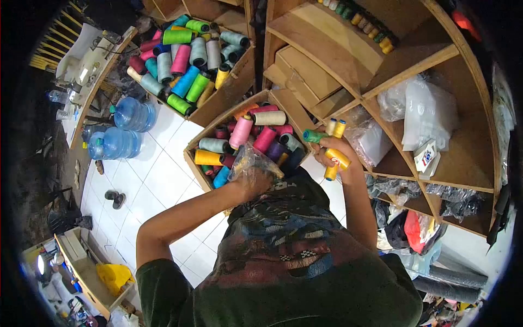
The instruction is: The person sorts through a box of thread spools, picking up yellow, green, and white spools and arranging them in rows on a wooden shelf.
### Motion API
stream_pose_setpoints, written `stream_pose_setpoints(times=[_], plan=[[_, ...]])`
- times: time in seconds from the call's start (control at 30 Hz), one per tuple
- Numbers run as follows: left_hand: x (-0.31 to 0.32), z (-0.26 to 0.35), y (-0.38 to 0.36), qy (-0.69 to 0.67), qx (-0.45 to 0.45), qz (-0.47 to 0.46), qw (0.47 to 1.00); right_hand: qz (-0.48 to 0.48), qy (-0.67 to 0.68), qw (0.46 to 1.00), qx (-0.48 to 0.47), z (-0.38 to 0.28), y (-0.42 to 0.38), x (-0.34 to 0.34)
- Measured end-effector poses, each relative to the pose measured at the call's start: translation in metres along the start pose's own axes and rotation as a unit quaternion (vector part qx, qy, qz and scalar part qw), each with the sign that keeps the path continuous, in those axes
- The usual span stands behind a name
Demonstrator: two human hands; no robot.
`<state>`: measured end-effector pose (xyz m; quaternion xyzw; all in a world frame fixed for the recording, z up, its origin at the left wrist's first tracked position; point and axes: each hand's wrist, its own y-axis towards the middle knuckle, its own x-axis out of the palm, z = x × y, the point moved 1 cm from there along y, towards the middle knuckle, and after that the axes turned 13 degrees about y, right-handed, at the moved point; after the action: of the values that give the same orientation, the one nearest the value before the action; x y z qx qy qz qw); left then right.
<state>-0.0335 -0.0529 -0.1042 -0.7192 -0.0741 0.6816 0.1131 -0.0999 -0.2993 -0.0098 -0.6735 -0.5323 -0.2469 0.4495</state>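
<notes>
My left hand is closed on a clear plastic bag, held over the near edge of a cardboard box full of thread spools. My right hand, to the right of that box, is wrapped round several small thread spools, among them a yellow spool with a red-and-white label and a green spool. In the box lie large cones of thread, including a pink cone, a yellow-orange cone and a cream cone. The bag hides part of the box's contents.
Behind stands a second box heaped with coloured cones. Wooden shelving on the right holds plastic bags and a row of small spools. Blue water jugs and a drawer are at left.
</notes>
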Motion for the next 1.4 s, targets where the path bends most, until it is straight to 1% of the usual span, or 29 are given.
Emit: stream_pose_setpoints(times=[0.03,0.13,0.3,0.37,0.47,0.57,0.67,0.77,0.8,0.9,0.97,1.0,1.03,1.07,1.17,1.27,1.37,1.4], plan=[[-0.008,0.000,-0.001,0.011,-0.004,-0.024,1.000,0.001,-0.001,1.000,-0.004,0.000,0.001,-0.001],[-0.014,-0.013,-0.002,-0.078,0.002,-0.002,0.997,0.005,-0.001,1.000,-0.006,-0.004,0.001,-0.001],[0.010,-0.010,0.001,-0.054,-0.007,0.002,0.999,0.001,-0.007,1.000,0.011,-0.002,0.003,-0.006],[0.014,-0.007,0.001,-0.064,-0.034,0.052,0.996,0.002,-0.010,1.000,0.001,0.000,0.003,-0.006],[-0.002,-0.004,-0.002,-0.059,-0.071,-0.058,0.994,-0.004,-0.008,1.000,-0.014,0.002,0.002,0.002],[-0.016,-0.003,-0.010,-0.049,-0.067,-0.011,0.997,-0.007,-0.013,1.000,-0.019,0.004,-0.002,0.009],[-0.036,-0.003,-0.023,-0.122,-0.095,0.106,0.982,-0.004,-0.022,1.000,-0.007,0.006,-0.002,0.006],[-0.018,-0.006,-0.028,-0.040,-0.062,0.111,0.991,0.010,-0.029,1.000,0.000,0.007,-0.003,-0.002],[-0.034,-0.009,-0.027,-0.125,-0.093,0.008,0.988,0.007,-0.032,0.999,0.000,0.008,-0.002,-0.003],[-0.030,-0.019,-0.027,-0.183,-0.076,0.075,0.977,-0.005,-0.022,1.000,0.002,0.011,-0.005,-0.004],[-0.021,-0.022,-0.026,-0.215,-0.053,0.067,0.973,-0.007,-0.014,1.000,0.017,0.015,-0.003,-0.010],[-0.026,-0.023,-0.025,-0.231,-0.045,0.064,0.970,-0.029,-0.046,0.998,-0.020,0.017,-0.006,-0.002],[-0.032,-0.024,-0.024,-0.245,-0.039,0.063,0.967,-0.019,-0.035,0.999,-0.002,0.018,-0.005,-0.001],[-0.037,-0.026,-0.019,-0.248,-0.057,-0.069,0.965,-0.012,-0.025,1.000,0.012,0.018,-0.002,-0.001],[-0.014,-0.026,-0.015,-0.245,-0.040,-0.059,0.967,-0.017,0.014,0.999,0.028,0.019,0.005,-0.007],[-0.038,-0.026,-0.007,-0.231,-0.042,-0.161,0.959,-0.021,0.033,0.999,0.030,0.017,0.009,-0.005],[-0.038,-0.023,0.002,-0.176,-0.045,-0.219,0.959,-0.015,0.038,0.999,0.028,0.015,0.010,-0.004],[-0.043,-0.023,0.002,-0.178,-0.045,-0.221,0.958,-0.012,0.030,0.999,0.027,0.014,0.010,-0.003]])
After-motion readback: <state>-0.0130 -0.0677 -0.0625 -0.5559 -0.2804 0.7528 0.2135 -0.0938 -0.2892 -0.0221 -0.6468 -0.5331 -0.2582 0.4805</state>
